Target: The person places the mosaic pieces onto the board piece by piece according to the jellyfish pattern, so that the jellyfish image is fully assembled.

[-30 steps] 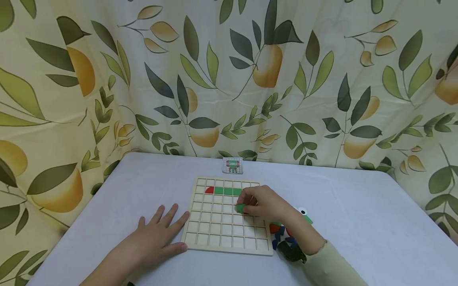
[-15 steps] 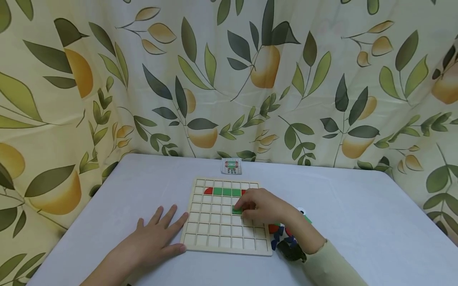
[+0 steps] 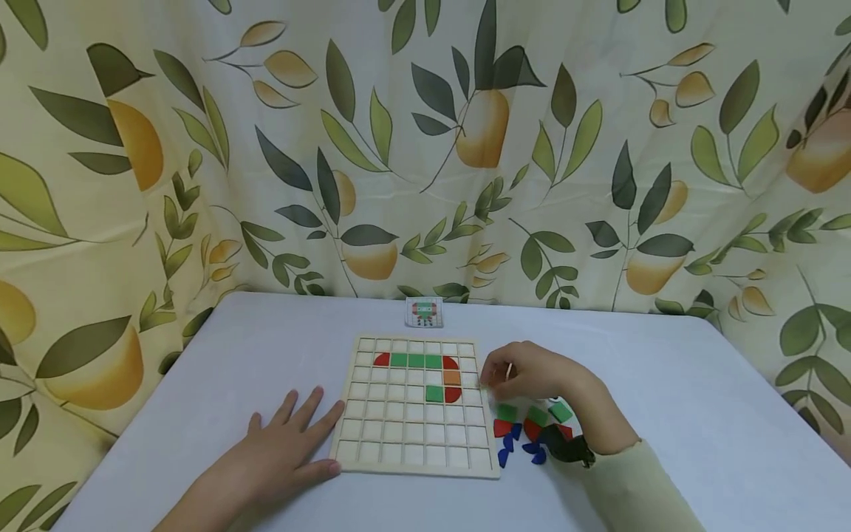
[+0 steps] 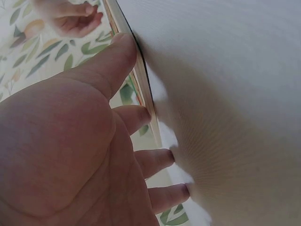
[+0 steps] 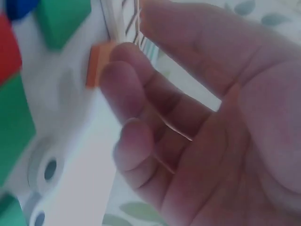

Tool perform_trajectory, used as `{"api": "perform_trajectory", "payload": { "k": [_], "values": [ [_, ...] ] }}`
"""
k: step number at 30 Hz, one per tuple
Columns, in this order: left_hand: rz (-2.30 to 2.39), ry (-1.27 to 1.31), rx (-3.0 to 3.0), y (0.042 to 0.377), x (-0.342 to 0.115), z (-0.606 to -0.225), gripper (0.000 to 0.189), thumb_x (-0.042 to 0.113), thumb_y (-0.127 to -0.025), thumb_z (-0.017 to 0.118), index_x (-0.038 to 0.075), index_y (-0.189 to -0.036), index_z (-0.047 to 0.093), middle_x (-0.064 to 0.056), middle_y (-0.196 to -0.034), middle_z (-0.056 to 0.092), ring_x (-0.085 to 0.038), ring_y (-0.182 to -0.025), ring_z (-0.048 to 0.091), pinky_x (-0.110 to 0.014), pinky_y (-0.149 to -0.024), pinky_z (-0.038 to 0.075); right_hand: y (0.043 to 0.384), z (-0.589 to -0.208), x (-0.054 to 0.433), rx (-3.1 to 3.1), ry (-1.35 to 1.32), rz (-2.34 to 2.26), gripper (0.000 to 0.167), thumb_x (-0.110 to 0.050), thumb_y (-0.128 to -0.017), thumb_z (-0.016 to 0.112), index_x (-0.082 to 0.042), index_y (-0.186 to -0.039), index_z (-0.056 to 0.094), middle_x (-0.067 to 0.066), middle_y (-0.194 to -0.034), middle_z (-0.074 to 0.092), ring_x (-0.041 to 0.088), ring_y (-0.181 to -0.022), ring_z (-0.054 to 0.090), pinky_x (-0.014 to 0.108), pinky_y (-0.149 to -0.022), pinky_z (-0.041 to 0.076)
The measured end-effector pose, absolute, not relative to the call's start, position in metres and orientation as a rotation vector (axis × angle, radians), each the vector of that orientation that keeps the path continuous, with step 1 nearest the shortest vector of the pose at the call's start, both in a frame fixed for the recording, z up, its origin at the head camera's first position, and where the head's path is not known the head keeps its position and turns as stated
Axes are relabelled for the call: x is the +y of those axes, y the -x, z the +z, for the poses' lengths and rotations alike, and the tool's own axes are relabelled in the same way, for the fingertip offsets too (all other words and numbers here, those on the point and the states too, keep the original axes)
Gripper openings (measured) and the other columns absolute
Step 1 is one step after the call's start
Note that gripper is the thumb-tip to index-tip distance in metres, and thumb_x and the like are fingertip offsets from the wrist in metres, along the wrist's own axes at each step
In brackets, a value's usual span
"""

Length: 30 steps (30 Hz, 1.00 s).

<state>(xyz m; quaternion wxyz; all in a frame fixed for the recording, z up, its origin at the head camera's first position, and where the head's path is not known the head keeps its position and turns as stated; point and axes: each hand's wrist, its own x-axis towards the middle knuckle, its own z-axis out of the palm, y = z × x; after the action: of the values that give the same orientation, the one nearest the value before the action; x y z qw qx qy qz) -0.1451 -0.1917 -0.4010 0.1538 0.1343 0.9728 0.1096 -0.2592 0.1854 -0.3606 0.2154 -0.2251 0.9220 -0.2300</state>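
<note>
My left hand (image 3: pixel 279 443) lies on the table with spread fingers; in the left wrist view its thumb (image 4: pixel 120 56) touches the edge of the wooden grid board (image 3: pixel 399 473). On the board sit three green square tiles (image 3: pixel 415 360) between red rounded tiles. Below the right red tile (image 3: pixel 450 363) are an orange tile (image 3: pixel 451 377), another red tile (image 3: pixel 453 394) and a green tile (image 3: pixel 434 394). My right hand (image 3: pixel 532 373) is just right of the board, fingers loosely bent. In the right wrist view its fingertips are close to an orange block (image 5: pixel 96 63); contact is unclear.
Loose green tiles (image 3: pixel 507 413), blue pieces (image 3: pixel 503 457) and red pieces (image 3: pixel 503 428) lie right of the board. A black wristband (image 3: pixel 565 445) is on the right wrist. A small picture card (image 3: pixel 423 312) lies at the back, before a leaf-patterned curtain (image 3: pixel 299 185).
My right hand held a green tile over the board, set it into a cell, and has moved off to the right. The left hand stays by the board.
</note>
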Motion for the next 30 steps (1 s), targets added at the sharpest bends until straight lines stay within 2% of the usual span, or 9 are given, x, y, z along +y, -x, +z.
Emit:
{"api": "perform_trajectory", "payload": {
  "k": [9,22,30],
  "values": [
    [0.313,-0.380,2.793,0.144,-0.193,-0.400,0.083,0.071,-0.087,0.055,0.031,-0.156,0.033,-0.010,-0.166,0.021,-0.049,-0.149,0.015,-0.085,-0.099,0.015,0.257,-0.365,0.185,2.450,0.440,-0.600,0.027,-0.002,-0.071,0.085,-0.017,-0.087,0.068,0.005,-0.080,0.060,0.021,-0.079,0.055,0.033,-0.065,0.046],
    [0.321,-0.369,2.781,0.144,-0.191,-0.401,0.084,0.070,-0.086,0.057,0.030,-0.156,0.035,-0.011,-0.165,0.022,-0.050,-0.149,0.016,-0.085,-0.098,0.014,0.255,-0.370,0.181,2.506,0.356,-0.530,0.023,-0.010,-0.074,0.086,-0.015,-0.086,0.067,0.005,-0.081,0.061,0.020,-0.079,0.057,0.033,-0.067,0.049],
    [0.314,-0.345,2.774,0.144,-0.190,-0.400,0.084,0.071,-0.086,0.057,0.032,-0.156,0.034,-0.009,-0.166,0.021,-0.048,-0.150,0.014,-0.084,-0.100,0.013,0.253,-0.370,0.178,2.494,0.409,-0.546,0.026,-0.008,-0.073,0.085,-0.015,-0.084,0.064,0.005,-0.079,0.059,0.020,-0.079,0.056,0.033,-0.064,0.045]
  ]
}}
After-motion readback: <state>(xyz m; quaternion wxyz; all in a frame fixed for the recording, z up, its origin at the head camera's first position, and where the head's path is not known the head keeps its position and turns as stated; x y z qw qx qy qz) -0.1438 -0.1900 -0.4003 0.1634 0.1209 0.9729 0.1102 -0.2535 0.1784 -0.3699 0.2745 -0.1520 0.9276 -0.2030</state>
